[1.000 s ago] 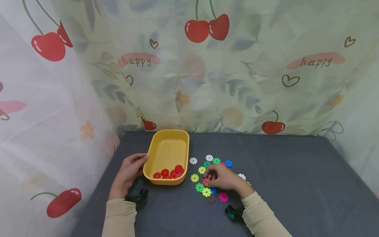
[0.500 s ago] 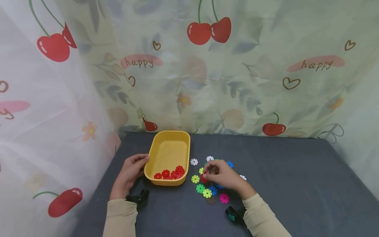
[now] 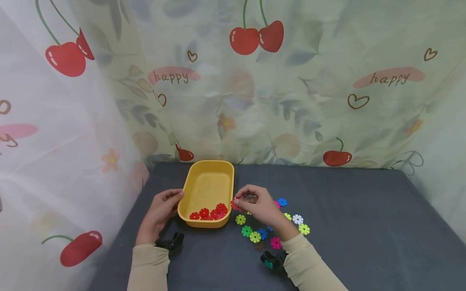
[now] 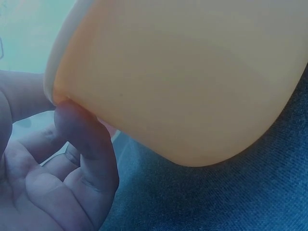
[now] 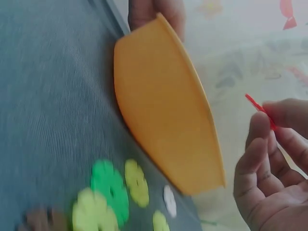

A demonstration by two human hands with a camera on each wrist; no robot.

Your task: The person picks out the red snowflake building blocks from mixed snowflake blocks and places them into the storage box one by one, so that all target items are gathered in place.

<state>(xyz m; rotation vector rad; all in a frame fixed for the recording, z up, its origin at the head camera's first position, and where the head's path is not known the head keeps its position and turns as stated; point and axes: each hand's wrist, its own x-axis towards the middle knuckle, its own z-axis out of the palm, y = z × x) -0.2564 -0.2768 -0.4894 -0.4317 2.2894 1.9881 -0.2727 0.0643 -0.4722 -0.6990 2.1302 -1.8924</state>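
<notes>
My left hand [image 3: 160, 212] holds the left side of a yellow plastic tray [image 3: 208, 178], its fingers and thumb pinching the rim in the left wrist view. Several red notched discs [image 3: 214, 213] lie in the near end of that tray. Just right of the tray, my right hand [image 3: 262, 208] pinches a red notched disc [image 3: 236, 203] between thumb and fingers. In the right wrist view the pinched disc [image 5: 260, 110] shows edge-on, lifted off the table and apart from the tray.
Loose notched discs lie under and around the right hand: a green disc [image 3: 246, 231], a yellow-green disc [image 3: 255, 237], a pink disc [image 3: 275, 242], a white disc [image 3: 297, 219] and others. A dark cloth covers the table [image 3: 346, 210]. A printed curtain [image 3: 291, 101] hangs behind it.
My right hand has picked up the red disc from among the loose ones and moved it left, up to the tray's right side. The left hand keeps its hold on the tray.
</notes>
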